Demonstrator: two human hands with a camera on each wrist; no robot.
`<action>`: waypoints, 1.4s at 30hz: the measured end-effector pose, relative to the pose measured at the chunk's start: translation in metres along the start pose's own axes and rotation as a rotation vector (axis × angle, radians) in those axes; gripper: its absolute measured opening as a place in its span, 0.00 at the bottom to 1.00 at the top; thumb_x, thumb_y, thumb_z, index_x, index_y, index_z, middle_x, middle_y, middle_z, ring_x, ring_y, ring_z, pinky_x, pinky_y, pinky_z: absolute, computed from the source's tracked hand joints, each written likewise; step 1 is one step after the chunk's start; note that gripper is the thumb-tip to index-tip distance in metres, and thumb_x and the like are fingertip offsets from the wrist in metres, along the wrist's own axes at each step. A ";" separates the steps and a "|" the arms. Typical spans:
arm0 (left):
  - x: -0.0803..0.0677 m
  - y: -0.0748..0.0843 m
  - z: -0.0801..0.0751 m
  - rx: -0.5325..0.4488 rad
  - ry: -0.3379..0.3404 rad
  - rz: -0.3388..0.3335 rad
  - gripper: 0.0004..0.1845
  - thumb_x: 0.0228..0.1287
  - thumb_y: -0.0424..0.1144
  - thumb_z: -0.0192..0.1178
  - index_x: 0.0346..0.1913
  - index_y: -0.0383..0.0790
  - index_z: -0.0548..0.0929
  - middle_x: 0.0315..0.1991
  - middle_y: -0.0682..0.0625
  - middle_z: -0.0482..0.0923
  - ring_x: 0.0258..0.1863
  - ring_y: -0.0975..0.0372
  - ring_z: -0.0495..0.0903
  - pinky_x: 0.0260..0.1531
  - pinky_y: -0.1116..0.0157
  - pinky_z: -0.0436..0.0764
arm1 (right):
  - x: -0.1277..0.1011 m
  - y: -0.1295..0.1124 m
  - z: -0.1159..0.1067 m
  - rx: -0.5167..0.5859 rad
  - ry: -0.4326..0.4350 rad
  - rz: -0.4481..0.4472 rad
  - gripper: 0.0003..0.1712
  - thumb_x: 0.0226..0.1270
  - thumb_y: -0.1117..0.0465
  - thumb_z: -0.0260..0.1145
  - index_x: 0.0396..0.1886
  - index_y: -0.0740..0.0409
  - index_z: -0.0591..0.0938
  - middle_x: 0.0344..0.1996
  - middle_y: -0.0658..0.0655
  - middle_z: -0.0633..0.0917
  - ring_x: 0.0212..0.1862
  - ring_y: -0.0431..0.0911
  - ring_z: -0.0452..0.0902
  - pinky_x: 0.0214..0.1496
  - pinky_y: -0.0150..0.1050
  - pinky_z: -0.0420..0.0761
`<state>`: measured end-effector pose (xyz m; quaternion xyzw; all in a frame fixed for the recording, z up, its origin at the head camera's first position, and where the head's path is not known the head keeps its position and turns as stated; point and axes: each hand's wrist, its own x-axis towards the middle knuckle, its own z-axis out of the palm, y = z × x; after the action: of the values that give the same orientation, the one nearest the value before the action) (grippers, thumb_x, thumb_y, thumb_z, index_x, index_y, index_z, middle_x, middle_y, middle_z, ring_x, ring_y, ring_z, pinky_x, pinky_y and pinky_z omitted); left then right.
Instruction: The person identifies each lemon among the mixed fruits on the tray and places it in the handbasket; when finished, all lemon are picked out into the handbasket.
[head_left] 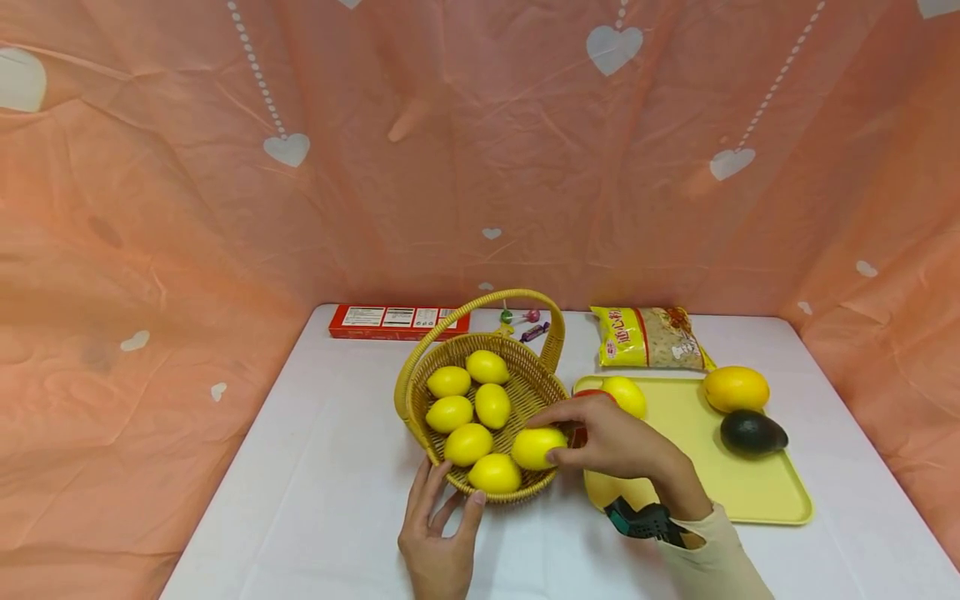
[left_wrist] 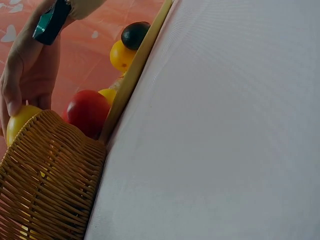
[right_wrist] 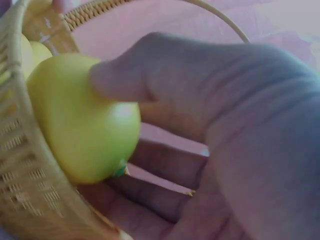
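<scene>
A woven basket with an arched handle stands at the middle of the table, several yellow lemons lying inside. My right hand holds one more lemon between thumb and fingers at the basket's right side. In the right wrist view the thumb presses on that lemon, right at the woven rim. At the front left rim my left hand touches the basket with extended, spread fingers. The left wrist view shows the basket's woven wall but not the left hand itself.
A yellow tray to the right bears a lemon, a red fruit, an orange-yellow fruit and an avocado. Behind are a food packet, a red box, lollipops and a purple-wrapped candy.
</scene>
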<state>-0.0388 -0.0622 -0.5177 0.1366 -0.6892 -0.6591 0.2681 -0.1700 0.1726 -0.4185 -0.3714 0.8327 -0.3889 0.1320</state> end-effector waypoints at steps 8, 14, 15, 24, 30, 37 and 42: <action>0.000 0.003 0.001 -0.015 -0.005 0.005 0.28 0.62 0.27 0.80 0.66 0.36 0.88 0.78 0.36 0.72 0.66 0.74 0.80 0.57 0.66 0.93 | 0.011 -0.006 0.012 -0.012 -0.033 0.010 0.23 0.67 0.60 0.78 0.61 0.46 0.91 0.57 0.45 0.92 0.57 0.41 0.86 0.65 0.47 0.91; -0.001 0.003 0.001 -0.019 -0.003 0.016 0.28 0.62 0.27 0.80 0.66 0.35 0.87 0.78 0.34 0.71 0.65 0.74 0.80 0.57 0.67 0.93 | 0.012 -0.008 0.012 -0.001 -0.052 0.030 0.23 0.67 0.60 0.78 0.62 0.48 0.91 0.58 0.45 0.92 0.59 0.42 0.86 0.66 0.47 0.91; -0.001 0.003 0.001 -0.019 -0.003 0.018 0.28 0.62 0.27 0.80 0.66 0.35 0.87 0.78 0.34 0.71 0.65 0.74 0.80 0.57 0.67 0.93 | 0.013 -0.008 0.011 -0.005 -0.056 0.031 0.23 0.67 0.60 0.78 0.62 0.48 0.91 0.58 0.45 0.92 0.59 0.42 0.86 0.66 0.46 0.91; 0.000 0.001 0.000 -0.004 0.007 -0.018 0.30 0.61 0.28 0.81 0.66 0.36 0.87 0.78 0.38 0.72 0.65 0.74 0.80 0.57 0.66 0.93 | 0.016 -0.009 0.010 0.007 -0.092 0.045 0.22 0.64 0.64 0.78 0.59 0.49 0.92 0.54 0.45 0.93 0.54 0.38 0.86 0.62 0.46 0.92; 0.000 0.001 0.000 0.000 0.004 -0.018 0.30 0.60 0.27 0.81 0.67 0.34 0.87 0.79 0.37 0.71 0.66 0.75 0.79 0.57 0.67 0.93 | 0.018 -0.008 0.013 0.024 -0.104 0.065 0.23 0.63 0.64 0.80 0.59 0.48 0.92 0.53 0.44 0.93 0.52 0.39 0.86 0.62 0.47 0.93; 0.000 0.001 0.000 -0.002 0.006 -0.016 0.30 0.61 0.28 0.81 0.67 0.35 0.87 0.79 0.36 0.71 0.66 0.75 0.80 0.57 0.66 0.93 | 0.022 -0.010 0.022 0.037 -0.119 0.021 0.23 0.65 0.63 0.82 0.59 0.46 0.92 0.54 0.43 0.92 0.55 0.38 0.86 0.67 0.41 0.90; 0.000 0.000 0.000 -0.001 0.004 -0.003 0.29 0.62 0.28 0.81 0.67 0.38 0.87 0.78 0.36 0.72 0.65 0.74 0.80 0.57 0.66 0.92 | 0.031 -0.012 0.036 0.040 -0.123 -0.025 0.24 0.67 0.60 0.82 0.62 0.46 0.91 0.56 0.43 0.92 0.55 0.36 0.85 0.69 0.38 0.88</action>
<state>-0.0388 -0.0622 -0.5178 0.1386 -0.6881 -0.6597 0.2686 -0.1671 0.1251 -0.4313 -0.4024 0.8102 -0.3836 0.1857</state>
